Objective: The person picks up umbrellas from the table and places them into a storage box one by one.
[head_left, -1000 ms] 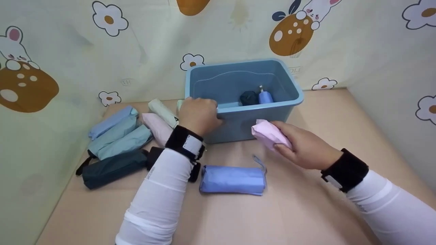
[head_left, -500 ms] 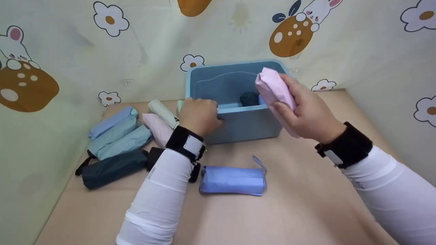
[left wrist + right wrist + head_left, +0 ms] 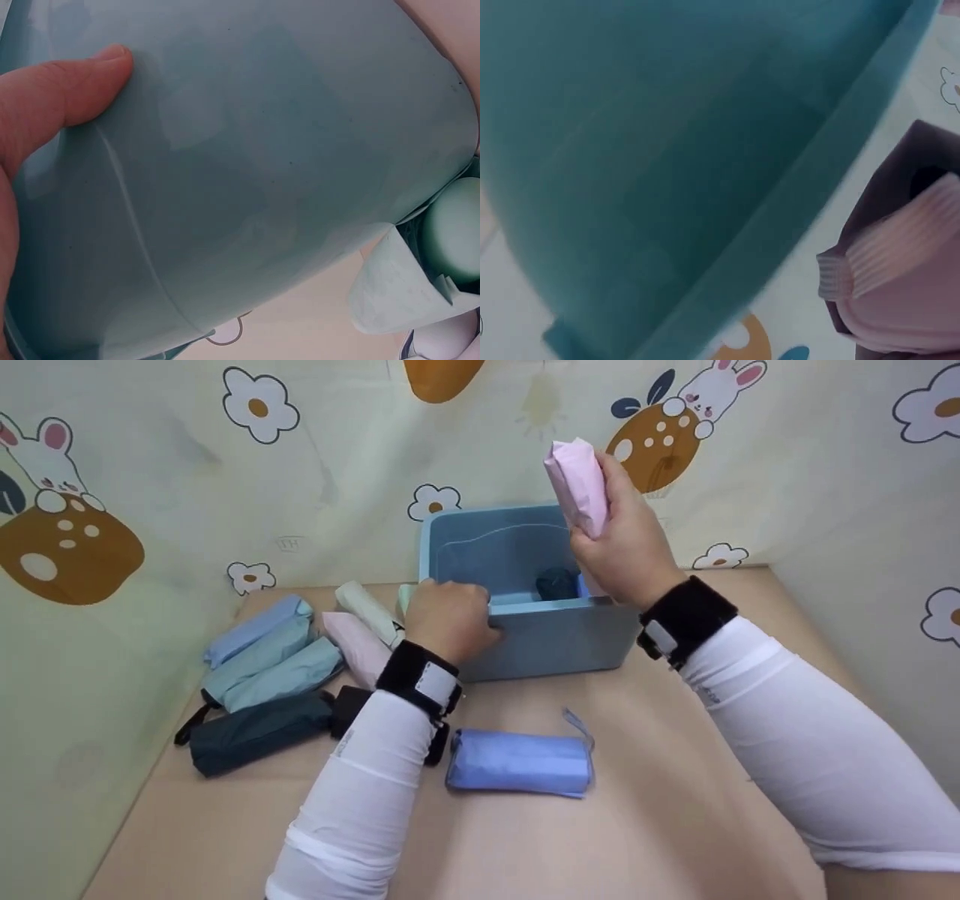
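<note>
In the head view my left hand (image 3: 450, 619) grips the front left corner of a blue plastic bin (image 3: 551, 645) by its rim. The left wrist view shows the thumb (image 3: 90, 82) against the bin's outer wall. My right hand (image 3: 634, 544) holds a pink folded umbrella (image 3: 577, 484) above the bin's right side, tilted with one end up. Its lower part is hidden behind the hand. Close by the bin's wall in the right wrist view is the umbrella's ribbed pink end (image 3: 900, 247). Inside the bin lie a dark folded umbrella (image 3: 556, 584) and a blue item (image 3: 582, 586), partly covered.
A blue folded umbrella (image 3: 521, 763) with a wrist loop lies in front of the bin. Left of the bin are several more, among them a dark green umbrella (image 3: 259, 731), a pale pink umbrella (image 3: 354, 646) and a pale green umbrella (image 3: 367, 611). A patterned curtain (image 3: 337, 457) stands behind.
My right hand has lifted the pink umbrella from the bin's front up over its right side, tipping it more upright. The left hand keeps its hold on the rim. The head view has shifted slightly.
</note>
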Demonstrator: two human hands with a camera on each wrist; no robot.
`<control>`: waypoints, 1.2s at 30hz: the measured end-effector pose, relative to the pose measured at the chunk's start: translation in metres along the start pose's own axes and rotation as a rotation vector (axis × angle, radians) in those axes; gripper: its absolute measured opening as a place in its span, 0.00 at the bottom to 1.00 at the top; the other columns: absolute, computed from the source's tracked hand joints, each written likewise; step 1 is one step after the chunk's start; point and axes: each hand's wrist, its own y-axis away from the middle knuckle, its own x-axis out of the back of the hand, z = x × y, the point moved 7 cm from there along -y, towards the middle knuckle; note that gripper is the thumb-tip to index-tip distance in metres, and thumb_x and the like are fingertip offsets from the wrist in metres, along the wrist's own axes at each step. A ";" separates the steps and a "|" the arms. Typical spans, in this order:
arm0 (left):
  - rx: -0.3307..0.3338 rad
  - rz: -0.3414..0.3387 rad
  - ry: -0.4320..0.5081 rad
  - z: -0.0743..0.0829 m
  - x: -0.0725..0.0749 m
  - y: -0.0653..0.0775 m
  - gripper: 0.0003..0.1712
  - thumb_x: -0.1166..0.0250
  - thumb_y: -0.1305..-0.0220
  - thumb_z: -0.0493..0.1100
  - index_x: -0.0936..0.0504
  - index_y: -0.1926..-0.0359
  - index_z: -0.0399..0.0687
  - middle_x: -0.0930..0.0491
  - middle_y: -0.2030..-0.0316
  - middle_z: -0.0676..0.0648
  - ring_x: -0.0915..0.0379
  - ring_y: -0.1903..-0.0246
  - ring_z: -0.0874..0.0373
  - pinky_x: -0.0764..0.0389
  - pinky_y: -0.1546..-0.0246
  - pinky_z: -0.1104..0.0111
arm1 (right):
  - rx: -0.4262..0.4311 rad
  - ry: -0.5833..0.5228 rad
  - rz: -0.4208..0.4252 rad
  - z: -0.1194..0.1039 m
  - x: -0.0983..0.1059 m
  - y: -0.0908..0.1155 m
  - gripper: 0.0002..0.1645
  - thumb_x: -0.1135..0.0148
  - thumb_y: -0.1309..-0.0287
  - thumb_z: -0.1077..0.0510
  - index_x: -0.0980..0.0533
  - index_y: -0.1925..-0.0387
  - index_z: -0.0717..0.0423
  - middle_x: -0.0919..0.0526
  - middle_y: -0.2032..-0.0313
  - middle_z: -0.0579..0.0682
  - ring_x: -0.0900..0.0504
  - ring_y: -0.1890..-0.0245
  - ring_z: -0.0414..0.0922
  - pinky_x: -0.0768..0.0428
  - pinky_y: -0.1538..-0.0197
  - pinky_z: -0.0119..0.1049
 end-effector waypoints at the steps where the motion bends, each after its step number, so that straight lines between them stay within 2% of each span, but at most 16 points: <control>1: 0.000 -0.006 -0.002 0.000 -0.001 0.000 0.20 0.28 0.40 0.58 0.13 0.66 0.45 0.13 0.72 0.46 0.17 0.69 0.49 0.22 0.58 0.53 | -0.013 -0.003 -0.012 0.001 -0.006 -0.004 0.52 0.37 0.33 0.61 0.52 0.17 0.40 0.34 0.24 0.47 0.29 0.32 0.48 0.32 0.23 0.48; 4: 0.001 -0.022 -0.009 0.001 -0.004 0.000 0.21 0.28 0.40 0.59 0.12 0.63 0.45 0.12 0.70 0.46 0.16 0.67 0.49 0.21 0.57 0.53 | -0.055 0.008 -0.060 0.003 -0.025 -0.014 0.56 0.38 0.34 0.64 0.57 0.16 0.39 0.39 0.21 0.46 0.32 0.29 0.47 0.37 0.20 0.45; 8: -0.003 -0.023 -0.016 0.002 -0.005 0.000 0.22 0.27 0.40 0.61 0.12 0.62 0.46 0.11 0.69 0.46 0.15 0.66 0.48 0.21 0.56 0.53 | -0.104 0.050 -0.142 0.006 -0.052 -0.021 0.61 0.38 0.35 0.68 0.63 0.15 0.38 0.46 0.18 0.46 0.37 0.25 0.49 0.43 0.18 0.47; 12: -0.014 0.003 -0.016 0.003 -0.003 0.000 0.20 0.27 0.41 0.59 0.12 0.64 0.46 0.11 0.71 0.46 0.14 0.67 0.48 0.21 0.57 0.53 | -0.083 0.113 -0.215 0.007 -0.076 -0.022 0.61 0.39 0.38 0.69 0.63 0.15 0.45 0.46 0.18 0.54 0.38 0.23 0.51 0.44 0.18 0.49; 14: -0.023 0.016 -0.006 0.004 -0.002 0.000 0.19 0.27 0.42 0.58 0.12 0.65 0.46 0.11 0.72 0.46 0.15 0.67 0.48 0.21 0.58 0.53 | -0.064 0.138 -0.236 0.009 -0.084 -0.021 0.58 0.40 0.38 0.68 0.61 0.16 0.49 0.43 0.20 0.57 0.36 0.24 0.53 0.42 0.18 0.49; 18: -0.029 0.029 0.006 0.003 0.001 -0.001 0.19 0.27 0.42 0.57 0.11 0.64 0.46 0.11 0.72 0.46 0.15 0.68 0.48 0.22 0.58 0.53 | -0.061 0.153 -0.242 0.013 -0.088 -0.021 0.50 0.42 0.32 0.63 0.57 0.18 0.54 0.35 0.25 0.61 0.29 0.28 0.54 0.37 0.21 0.51; 23: -0.016 0.023 -0.001 0.000 0.001 0.000 0.20 0.26 0.42 0.58 0.11 0.63 0.46 0.11 0.71 0.46 0.15 0.68 0.48 0.22 0.59 0.53 | -0.115 0.151 -0.276 0.016 -0.090 -0.019 0.44 0.45 0.26 0.56 0.56 0.20 0.56 0.31 0.27 0.62 0.25 0.31 0.55 0.30 0.25 0.51; 28: -0.024 0.025 -0.008 0.001 0.002 0.000 0.20 0.27 0.41 0.59 0.11 0.62 0.46 0.11 0.71 0.47 0.15 0.67 0.48 0.22 0.58 0.53 | -0.144 0.191 -0.307 0.018 -0.090 -0.017 0.39 0.47 0.25 0.54 0.50 0.22 0.62 0.25 0.34 0.64 0.21 0.41 0.57 0.24 0.34 0.53; 32: -0.024 0.023 -0.013 0.001 0.002 0.000 0.20 0.27 0.41 0.59 0.11 0.63 0.47 0.11 0.72 0.48 0.15 0.68 0.49 0.22 0.59 0.53 | -0.186 0.198 -0.346 0.021 -0.092 -0.016 0.39 0.47 0.25 0.55 0.49 0.23 0.63 0.25 0.36 0.64 0.21 0.42 0.57 0.23 0.35 0.53; 36: -0.019 0.021 -0.010 0.001 0.001 0.000 0.21 0.27 0.40 0.60 0.11 0.64 0.46 0.12 0.73 0.47 0.16 0.69 0.49 0.22 0.59 0.53 | -0.226 0.159 -0.391 0.023 -0.094 -0.015 0.44 0.44 0.29 0.60 0.53 0.21 0.59 0.28 0.32 0.63 0.23 0.38 0.56 0.24 0.33 0.52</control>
